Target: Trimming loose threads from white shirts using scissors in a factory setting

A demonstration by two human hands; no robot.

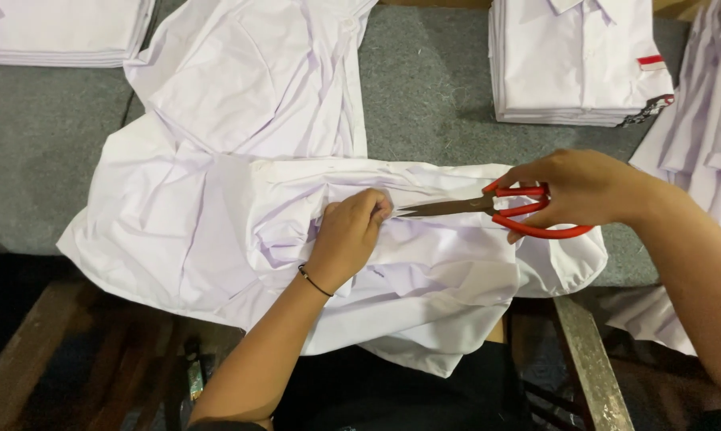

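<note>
Here, the right hand [584,190] grips red-handled scissors [488,209], blades pointing to nine o'clock; the left hand [348,231] pinches the white shirt [217,231]. Folded shirts [576,60], red-tagged, sit at one o'clock.

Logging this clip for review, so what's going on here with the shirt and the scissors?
A person works at a grey-covered table on a loose white shirt spread across it. The left hand pinches a fold of the shirt, and the right hand holds red-handled scissors with the blade tips pointing at that pinched spot, right by the fingertips. The blades look nearly closed. A stack of folded white shirts sits at the far right, another stack at the far left.
</note>
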